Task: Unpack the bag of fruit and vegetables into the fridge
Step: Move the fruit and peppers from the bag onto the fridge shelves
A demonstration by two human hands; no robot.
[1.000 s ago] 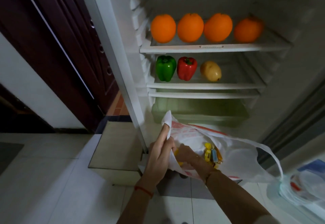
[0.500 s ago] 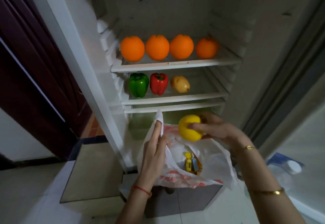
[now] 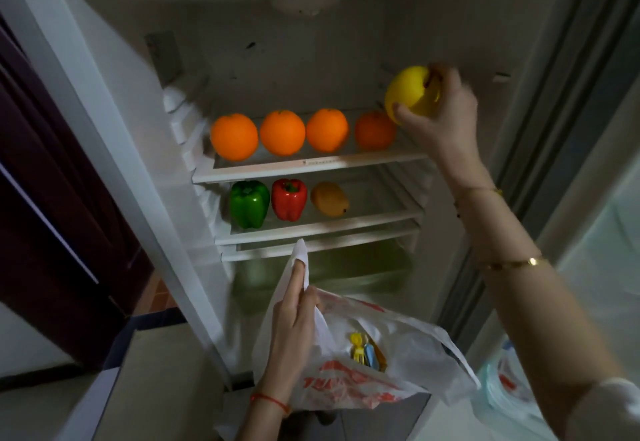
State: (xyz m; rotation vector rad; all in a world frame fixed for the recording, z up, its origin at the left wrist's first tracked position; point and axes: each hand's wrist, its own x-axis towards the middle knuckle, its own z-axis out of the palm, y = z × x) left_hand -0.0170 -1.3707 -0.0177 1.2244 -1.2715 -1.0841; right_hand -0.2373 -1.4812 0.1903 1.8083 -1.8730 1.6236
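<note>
My right hand (image 3: 441,111) covers the far side of the yellow fruit (image 3: 410,92), and both are smeared by motion. The fourth orange (image 3: 374,130) sits in shadow, its right edge behind my thumb. My left hand (image 3: 294,329) hides part of the bag (image 3: 398,371); the small coloured things (image 3: 365,354) inside are too small to name. The drawer (image 3: 329,274) is blurred.
</note>
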